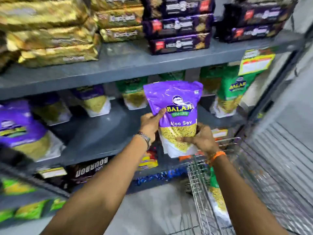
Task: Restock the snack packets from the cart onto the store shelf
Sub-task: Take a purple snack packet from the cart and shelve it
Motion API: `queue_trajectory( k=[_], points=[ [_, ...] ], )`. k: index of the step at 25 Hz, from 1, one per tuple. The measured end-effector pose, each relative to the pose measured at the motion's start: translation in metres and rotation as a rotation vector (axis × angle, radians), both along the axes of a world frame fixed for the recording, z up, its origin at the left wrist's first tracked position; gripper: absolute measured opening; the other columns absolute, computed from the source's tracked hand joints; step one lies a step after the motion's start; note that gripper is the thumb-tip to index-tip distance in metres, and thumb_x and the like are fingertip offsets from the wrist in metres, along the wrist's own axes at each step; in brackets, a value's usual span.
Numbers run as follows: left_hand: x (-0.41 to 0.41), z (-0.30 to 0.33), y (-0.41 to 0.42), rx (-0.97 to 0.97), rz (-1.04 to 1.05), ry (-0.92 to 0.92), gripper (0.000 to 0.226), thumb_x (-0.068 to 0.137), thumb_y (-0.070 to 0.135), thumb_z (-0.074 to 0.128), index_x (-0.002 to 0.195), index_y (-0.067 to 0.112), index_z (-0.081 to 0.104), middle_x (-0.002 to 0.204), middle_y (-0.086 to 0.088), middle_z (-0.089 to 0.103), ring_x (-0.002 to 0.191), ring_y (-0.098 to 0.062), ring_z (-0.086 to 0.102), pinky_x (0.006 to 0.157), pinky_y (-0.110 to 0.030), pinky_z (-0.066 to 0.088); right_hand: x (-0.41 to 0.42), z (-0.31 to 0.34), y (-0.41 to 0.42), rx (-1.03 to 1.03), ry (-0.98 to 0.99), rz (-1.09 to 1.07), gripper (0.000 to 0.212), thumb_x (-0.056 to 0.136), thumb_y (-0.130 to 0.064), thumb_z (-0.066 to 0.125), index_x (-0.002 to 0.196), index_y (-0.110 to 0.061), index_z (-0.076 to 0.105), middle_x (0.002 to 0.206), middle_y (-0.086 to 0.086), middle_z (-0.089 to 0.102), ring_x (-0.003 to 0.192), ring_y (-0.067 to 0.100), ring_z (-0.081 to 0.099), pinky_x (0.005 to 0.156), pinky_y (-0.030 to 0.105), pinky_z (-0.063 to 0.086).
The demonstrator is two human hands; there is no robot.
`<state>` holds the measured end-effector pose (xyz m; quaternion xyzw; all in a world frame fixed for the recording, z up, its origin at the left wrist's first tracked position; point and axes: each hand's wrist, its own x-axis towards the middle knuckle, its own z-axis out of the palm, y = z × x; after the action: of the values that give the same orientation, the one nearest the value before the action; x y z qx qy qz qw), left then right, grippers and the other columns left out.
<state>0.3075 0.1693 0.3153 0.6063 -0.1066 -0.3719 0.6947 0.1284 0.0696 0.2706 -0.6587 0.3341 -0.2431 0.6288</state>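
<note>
Packet [176, 114], purple Aloo Sev pouch, is held upright in mid-air in front of the middle shelf [94, 133], above the near-left corner of the wire cart [199, 180]. Left hand [150, 122] clamps its left edge, thumb on the front. Right hand [199, 136] clamps the lower right corner, fingers across the clear window. Not yet on the shelf.

Bare grey gap sits straight behind the pouch, between purple packets at far left [22, 131] and green packets at right [232, 97].

Risks, as a judgement: glossy film may slip out of an edge pinch; the pouch may topple forward if set down off its base; pushing in carelessly could knock the neighbouring green pouches. One green packet [216, 197] is left in the cart.
</note>
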Motion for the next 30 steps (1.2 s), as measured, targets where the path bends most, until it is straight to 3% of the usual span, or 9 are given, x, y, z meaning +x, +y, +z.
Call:
queue_trajectory(
  k=[6, 10, 13, 15, 18, 20, 23, 27, 30],
  points=[
    [0.101, 0.026, 0.093, -0.055, 0.243, -0.053, 0.018, 0.086, 0.016, 0.074, 0.068, 0.015, 0.074, 0.07, 0.005, 0.076, 0.065, -0.013, 0.069, 0.095, -0.051, 0.054, 0.147, 0.015, 0.05, -0.086, 0.018, 0.181, 0.079, 0.035, -0.023, 0.102, 0.106, -0.009, 0.071, 0.105, 0.008, 0.079, 0.1, 0.03, 0.076, 0.087, 0.05, 0.062],
    [0.151, 0.027, 0.147, 0.002, 0.392, -0.084, 0.017, 0.086, 0.021, 0.074, 0.071, 0.016, 0.07, 0.071, 0.003, 0.076, 0.081, -0.024, 0.069, 0.097, -0.055, 0.053, 0.22, 0.01, 0.099, -0.057, 0.014, 0.303, 0.072, 0.049, 0.001, 0.097, 0.115, 0.003, 0.066, 0.114, 0.019, 0.075, 0.098, 0.03, 0.073, 0.09, 0.048, 0.06],
    [0.176, 0.024, 0.175, -0.012, 0.436, -0.106, 0.01, 0.088, 0.021, 0.072, 0.081, 0.014, 0.072, 0.104, -0.016, 0.074, 0.107, -0.031, 0.067, 0.104, -0.054, 0.048, 0.26, 0.003, 0.125, -0.061, 0.019, 0.288, 0.085, 0.035, -0.018, 0.102, 0.111, 0.0, 0.068, 0.108, 0.015, 0.077, 0.096, 0.029, 0.075, 0.085, 0.05, 0.062],
    [0.194, 0.019, 0.188, -0.017, 0.47, -0.108, 0.012, 0.086, 0.025, 0.074, 0.082, 0.014, 0.074, 0.112, -0.018, 0.072, 0.114, -0.031, 0.066, 0.105, -0.053, 0.048, 0.291, -0.021, 0.131, -0.058, -0.006, 0.3, 0.095, 0.022, -0.034, 0.101, 0.107, -0.004, 0.07, 0.103, 0.011, 0.079, 0.096, 0.031, 0.076, 0.082, 0.051, 0.063],
    [0.237, -0.007, 0.198, 0.034, 0.509, -0.104, 0.036, 0.062, 0.053, 0.085, 0.069, 0.019, 0.075, 0.102, -0.011, 0.074, 0.102, -0.03, 0.07, 0.098, -0.049, 0.053, 0.328, -0.041, 0.139, -0.086, -0.002, 0.244, 0.102, 0.013, -0.051, 0.1, 0.102, -0.012, 0.07, 0.097, 0.002, 0.08, 0.09, 0.024, 0.077, 0.078, 0.047, 0.064],
    [0.252, -0.016, 0.199, 0.054, 0.523, -0.133, 0.048, 0.051, 0.062, 0.086, 0.064, 0.019, 0.068, 0.089, -0.012, 0.068, 0.082, -0.024, 0.062, 0.081, -0.046, 0.052, 0.335, -0.037, 0.15, -0.112, 0.013, 0.195, 0.095, 0.018, -0.045, 0.101, 0.101, -0.012, 0.07, 0.096, 0.002, 0.08, 0.09, 0.023, 0.076, 0.078, 0.044, 0.064],
    [0.236, 0.006, 0.2, 0.084, 0.579, -0.159, 0.037, 0.082, 0.045, 0.074, 0.063, 0.023, 0.049, 0.072, -0.003, 0.053, 0.064, -0.019, 0.047, 0.067, -0.034, 0.043, 0.34, -0.032, 0.164, -0.133, 0.035, 0.155, 0.083, 0.029, -0.032, 0.102, 0.102, -0.009, 0.07, 0.094, 0.001, 0.077, 0.084, 0.021, 0.073, 0.074, 0.034, 0.062],
    [0.24, 0.005, 0.199, 0.121, 0.594, -0.139, 0.031, 0.091, 0.045, 0.062, 0.075, 0.024, 0.047, 0.081, 0.003, 0.055, 0.091, -0.022, 0.056, 0.089, -0.037, 0.049, 0.352, -0.037, 0.167, -0.122, 0.02, 0.176, 0.079, 0.038, -0.018, 0.102, 0.107, -0.007, 0.065, 0.094, 0.002, 0.074, 0.085, 0.021, 0.071, 0.075, 0.033, 0.061],
    [0.239, 0.006, 0.197, 0.095, 0.603, -0.142, 0.027, 0.094, 0.038, 0.061, 0.075, 0.023, 0.049, 0.079, 0.008, 0.055, 0.082, -0.017, 0.057, 0.078, -0.03, 0.049, 0.353, -0.036, 0.166, -0.126, 0.02, 0.202, 0.082, 0.041, -0.018, 0.102, 0.112, -0.008, 0.062, 0.098, 0.001, 0.074, 0.089, 0.021, 0.071, 0.078, 0.033, 0.061]
  ],
)
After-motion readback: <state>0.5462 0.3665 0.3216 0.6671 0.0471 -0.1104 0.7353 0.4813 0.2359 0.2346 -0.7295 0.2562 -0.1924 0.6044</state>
